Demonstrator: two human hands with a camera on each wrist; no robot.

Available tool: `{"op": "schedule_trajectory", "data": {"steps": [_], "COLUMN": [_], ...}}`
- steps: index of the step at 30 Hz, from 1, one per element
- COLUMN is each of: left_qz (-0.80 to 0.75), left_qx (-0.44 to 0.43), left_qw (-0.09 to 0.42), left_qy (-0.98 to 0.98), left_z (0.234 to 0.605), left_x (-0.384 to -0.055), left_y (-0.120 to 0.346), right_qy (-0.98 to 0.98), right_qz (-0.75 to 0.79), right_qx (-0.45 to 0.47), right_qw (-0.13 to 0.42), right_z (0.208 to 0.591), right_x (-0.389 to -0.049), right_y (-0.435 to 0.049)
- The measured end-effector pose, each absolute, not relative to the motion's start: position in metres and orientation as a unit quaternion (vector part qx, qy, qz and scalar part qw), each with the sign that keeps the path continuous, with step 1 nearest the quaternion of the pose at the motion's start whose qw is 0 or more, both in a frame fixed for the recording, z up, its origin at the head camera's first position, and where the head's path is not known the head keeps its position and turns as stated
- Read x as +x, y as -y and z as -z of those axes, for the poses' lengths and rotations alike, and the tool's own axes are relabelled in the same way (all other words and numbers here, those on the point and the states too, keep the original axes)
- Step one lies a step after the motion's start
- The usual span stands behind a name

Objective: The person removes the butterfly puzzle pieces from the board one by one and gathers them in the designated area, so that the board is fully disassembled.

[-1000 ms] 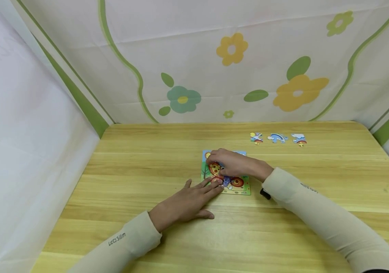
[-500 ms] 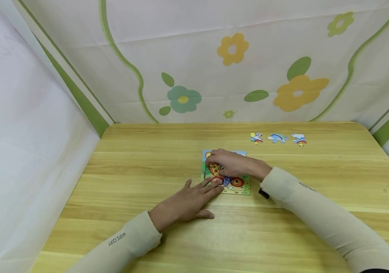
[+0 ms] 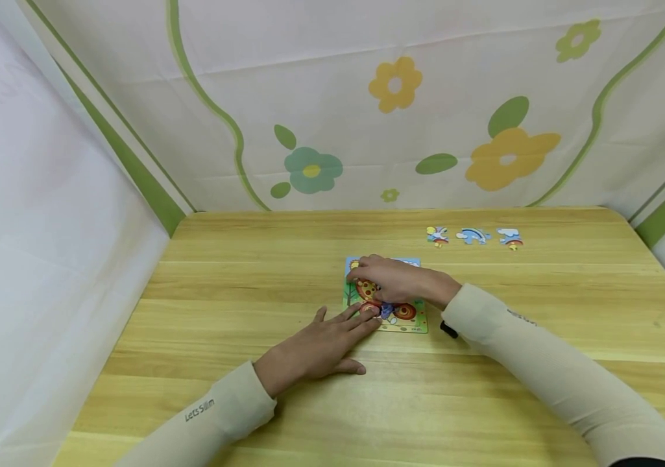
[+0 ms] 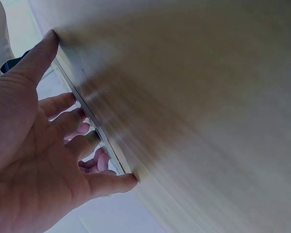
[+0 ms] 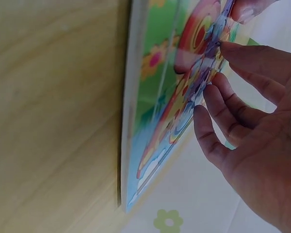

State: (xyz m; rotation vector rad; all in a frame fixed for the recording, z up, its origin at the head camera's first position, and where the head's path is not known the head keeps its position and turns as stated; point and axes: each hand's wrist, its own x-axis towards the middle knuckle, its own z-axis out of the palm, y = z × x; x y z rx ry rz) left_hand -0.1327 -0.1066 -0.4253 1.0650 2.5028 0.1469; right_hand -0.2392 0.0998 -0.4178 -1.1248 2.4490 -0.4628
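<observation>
A square, brightly printed jigsaw puzzle [image 3: 420, 311] lies flat near the middle of the table. It has a red and purple butterfly picture in a green and blue frame. My left hand [image 3: 323, 344] rests with fingers stretched over the lower left of the puzzle, thumb on the wood. In the left wrist view the left hand [image 4: 48, 160] is spread at the board's edge. From the right, my right hand [image 3: 399, 280] reaches over the upper part, fingers bent down. Its fingertips [image 5: 211, 90] and thumb touch the pieces, spread apart, in the right wrist view; nothing visibly lifted.
Three loose jigsaw pieces lie in a row at the back right: one with yellow and red [image 3: 438, 236], a rainbow piece [image 3: 473, 236] and a cloud piece [image 3: 510, 238]. Flower-printed cloth [image 3: 309, 97] hangs behind the wooden table [image 3: 239, 259]; white cloth [image 3: 46, 259] hangs at left.
My right fingers have shifted slightly left across the upper part of the puzzle. The left hand stays in place, and the loose pieces have not moved.
</observation>
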Motion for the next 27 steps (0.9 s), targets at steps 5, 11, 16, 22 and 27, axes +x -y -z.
{"op": "schedule_trajectory", "data": {"steps": [5, 11, 16, 22, 27], "left_qz": [-0.060, -0.060, -0.052, -0.048, -0.050], "left_qx": [0.381, 0.381, 0.384, 0.384, 0.382], "left_qw": [0.209, 0.207, 0.201, 0.199, 0.202], "left_qy": [-0.899, -0.899, -0.900, -0.900, -0.901], "left_z": [0.4248, 0.4250, 0.4253, 0.4250, 0.4240], "left_x": [-0.1326, -0.1324, -0.1322, -0.1322, -0.1317], "left_y": [0.1070, 0.1071, 0.1066, 0.1063, 0.1063], "right_qy": [-0.875, -0.872, -0.871, -0.870, -0.868], "right_qz": [0.152, 0.142, 0.140, 0.143, 0.149], "right_qx": [-0.414, -0.422, -0.423, -0.421, -0.420], "right_qw": [0.201, 0.203, 0.208, 0.212, 0.218], "right_z": [0.4182, 0.4164, 0.4151, 0.4140, 0.4136], "right_x": [-0.2402, -0.2407, -0.2413, -0.2413, -0.2418], "right_y": [-0.0995, -0.0994, -0.0980, -0.0974, -0.0967]}}
